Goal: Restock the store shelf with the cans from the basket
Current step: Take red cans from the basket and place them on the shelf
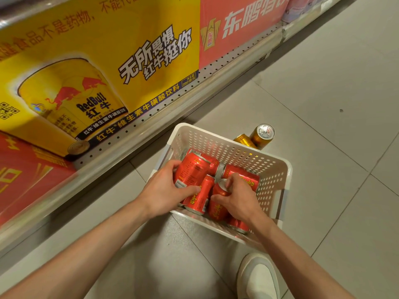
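A white perforated basket (267,169) stands on the tiled floor and holds several red cans lying on their sides. My left hand (164,193) is inside it, fingers wrapped around a tilted red can (192,169) at the basket's left. My right hand (239,197) grips the top end of another red can (218,203) near the basket's middle. The bottom store shelf (133,134) runs diagonally along the left, with a perforated metal edge.
Big yellow Red Bull cartons (121,46) and red cartons (235,26) fill the shelf. A gold can (78,147) lies on the shelf edge. Two gold cans (259,137) stand on the floor behind the basket. My white shoe (259,277) is at the bottom right.
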A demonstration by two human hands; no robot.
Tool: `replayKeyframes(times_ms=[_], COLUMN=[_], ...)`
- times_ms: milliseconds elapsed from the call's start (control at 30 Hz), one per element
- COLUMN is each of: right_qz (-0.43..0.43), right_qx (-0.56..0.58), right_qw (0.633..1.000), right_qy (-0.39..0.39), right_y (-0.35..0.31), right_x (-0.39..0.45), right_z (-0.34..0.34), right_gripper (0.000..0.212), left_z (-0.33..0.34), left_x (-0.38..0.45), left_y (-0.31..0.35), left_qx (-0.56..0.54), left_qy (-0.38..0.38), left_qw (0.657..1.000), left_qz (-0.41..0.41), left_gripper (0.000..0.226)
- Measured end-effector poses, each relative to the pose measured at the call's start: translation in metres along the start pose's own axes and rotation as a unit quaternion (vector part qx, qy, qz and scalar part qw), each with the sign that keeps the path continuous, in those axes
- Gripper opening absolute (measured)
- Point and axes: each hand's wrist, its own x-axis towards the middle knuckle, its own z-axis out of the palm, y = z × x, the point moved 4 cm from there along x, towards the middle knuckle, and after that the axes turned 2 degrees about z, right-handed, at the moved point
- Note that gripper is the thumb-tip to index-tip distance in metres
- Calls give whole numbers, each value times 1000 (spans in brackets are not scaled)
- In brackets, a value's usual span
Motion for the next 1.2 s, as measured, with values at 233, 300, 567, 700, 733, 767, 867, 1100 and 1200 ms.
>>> replayKeyframes(times_ms=[233,300,567,700,733,767,867,1100,1200], right_qz=[-48,-51,-11,-35,-42,-48,-63,-80,-98], right_qx=[-23,-16,136,239,257,266,270,238,224], right_qw=[995,992,990,970,966,963,961,968,970], right_qy=[-88,-114,-46,-12,-6,-1,9,18,9], right_y=[10,10,12,-6,-12,-20,-47,-128,-177], right_x=[-11,-10,-5,-14,-19,-25,-46,-125,-176], right_z=[4,8,5,-19,-28,-39,-78,-192,-254], right_gripper=[93,97,77,75,74,74,73,63,61], left_z=[-1,-1,-7,-17,-21,-24,-36,-91,-128], left_x=[1,1,0,-3,-6,-10,-32,-117,-166], left_y=[0,1,10,21,25,30,56,166,231], left_qx=[10,7,-16,-32,-46,-60,-101,-151,-162], left_qy=[7,10,37,70,86,102,134,162,181], left_qw=[1000,1000,999,997,995,993,986,975,970], left_qz=[-2,-1,7,7,6,5,-6,-3,4], left_gripper=[77,76,75,71,72,72,71,66,64])
